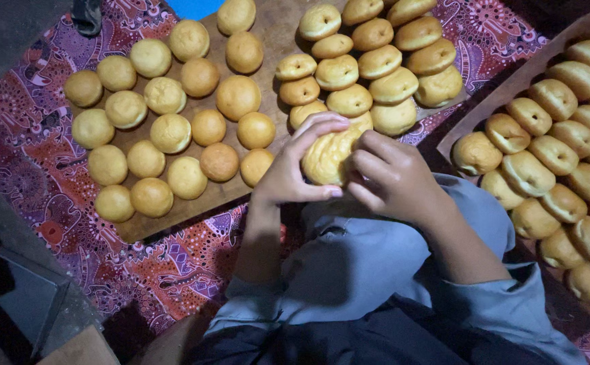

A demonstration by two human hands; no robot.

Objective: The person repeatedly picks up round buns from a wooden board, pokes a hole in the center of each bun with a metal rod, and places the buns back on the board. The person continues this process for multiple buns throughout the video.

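Grey sleeves (pixel 349 270) of the person fill the near edge, below the wooden board (pixel 268 27), which serves as landmark. Left of the board's centre lie round, unpierced dough balls (pixel 171 132) in loose rows; a red patterned cloth (pixel 31 155) shows beyond the board's left edge and beneath it. At the board's near edge, the left hand (pixel 291 169) curls around one pale dough piece (pixel 326 157), thumb beneath and fingers (pixel 322 125) over its top, clamped on it. The right hand (pixel 389 179) closes on the same piece from the other side, its fingertips pressed into the middle of the dough. The held piece is lifted just over the board's near edge, touching both hands. On the board's right part, dimpled dough rings (pixel 376 61) sit packed together, touching one another. Right of the board, well apart, a second tray (pixel 511 88) carries further rows of dimpled rings (pixel 565 155).
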